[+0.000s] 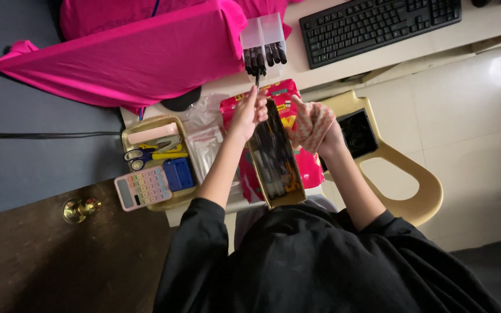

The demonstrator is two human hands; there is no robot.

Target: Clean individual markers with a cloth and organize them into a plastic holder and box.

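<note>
Fingers of the left hand [249, 111] are pinched tight on a slim black pen [257, 77], its tip pointing up and away toward a clear plastic pen box [263, 36] with a row of dark pen ends poking out of its lower edge. The left forearm runs bare and straight from a loose black sleeve, wrist slightly bent.

Over to the right hand [313, 124]: it is patterned with reddish marks, fingers curled against the upper right edge of a long narrow tan cardboard tray [275, 155]; how firmly they grip it I cannot tell. That tray is packed with dark pens lying lengthwise, and it sits between the two forearms, tilted toward the body.

Under the tray lies a glossy red and pink plastic packet [308, 165], crinkled, on the pale bench [378, 58]. To the left, a shallow beige tray [130, 138] carries blue-handled scissors [137, 156], a pink eraser-like bar [152, 133] and a blue block [178, 174], with a pastel calculator [142, 188] across its near corner. A bright pink cloth [134, 58] drapes the far left; a black keyboard [378, 23] rests at the top right.
</note>
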